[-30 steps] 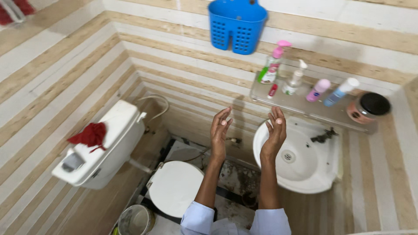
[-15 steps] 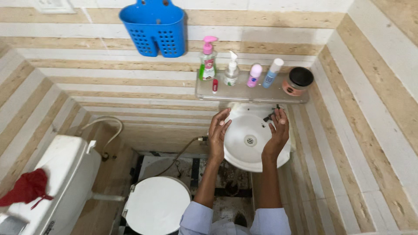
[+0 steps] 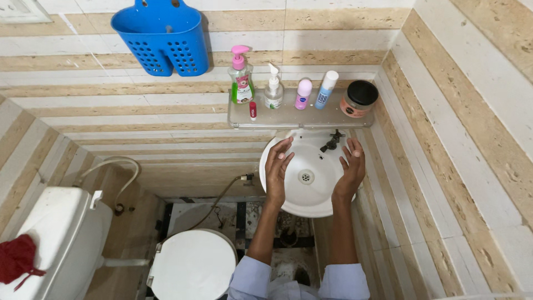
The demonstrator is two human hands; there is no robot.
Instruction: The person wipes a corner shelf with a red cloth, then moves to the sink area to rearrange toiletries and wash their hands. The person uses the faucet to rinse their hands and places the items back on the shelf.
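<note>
A striped tiled wall (image 3: pixel 139 111) backs a white toilet cistern (image 3: pixel 50 244), then a small round washbasin (image 3: pixel 311 205). Both hands are raised over the basin, palms facing, apart: the left hand (image 3: pixel 276 169) and right hand (image 3: pixel 350 172) are spread and hold nothing. The dark tap (image 3: pixel 332 140) sits just beyond them. Above, a narrow shelf (image 3: pixel 300 118) carries a pump bottle (image 3: pixel 241 78); a careless upward reach could likely knock the bottles into the basin
</note>
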